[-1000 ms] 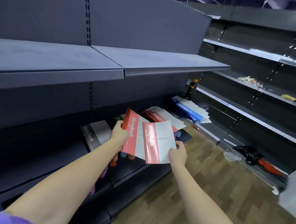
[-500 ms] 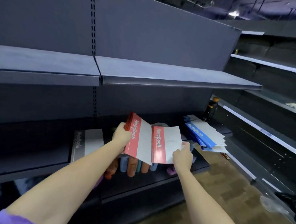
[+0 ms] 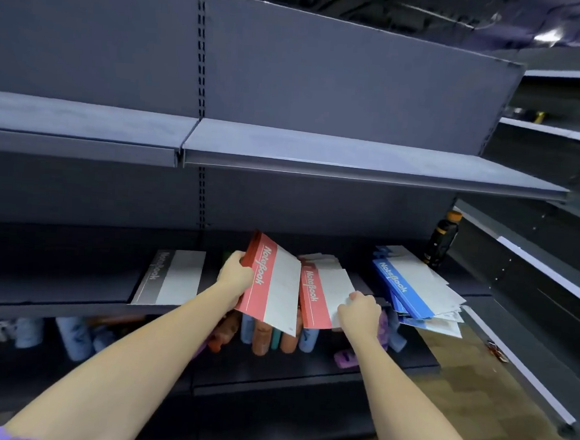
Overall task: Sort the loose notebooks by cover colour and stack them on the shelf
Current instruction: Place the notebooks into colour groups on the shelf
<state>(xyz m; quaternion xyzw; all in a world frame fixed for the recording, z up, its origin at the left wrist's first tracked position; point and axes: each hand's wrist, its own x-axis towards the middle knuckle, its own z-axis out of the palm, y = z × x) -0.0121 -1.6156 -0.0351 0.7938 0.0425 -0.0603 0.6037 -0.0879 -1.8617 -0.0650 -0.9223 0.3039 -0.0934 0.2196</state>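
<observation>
The left hand grips a bundle of red notebooks by the spine, tilted up over the middle shelf. Just right, the right hand pinches another red notebook, now lowered from mid-air onto the red pile there. Red stacking is under way; the blue stack lies farther right.

shop aisle: dark metal gondola shelving with slotted uprights above the grip, more shelf rows to its right
</observation>
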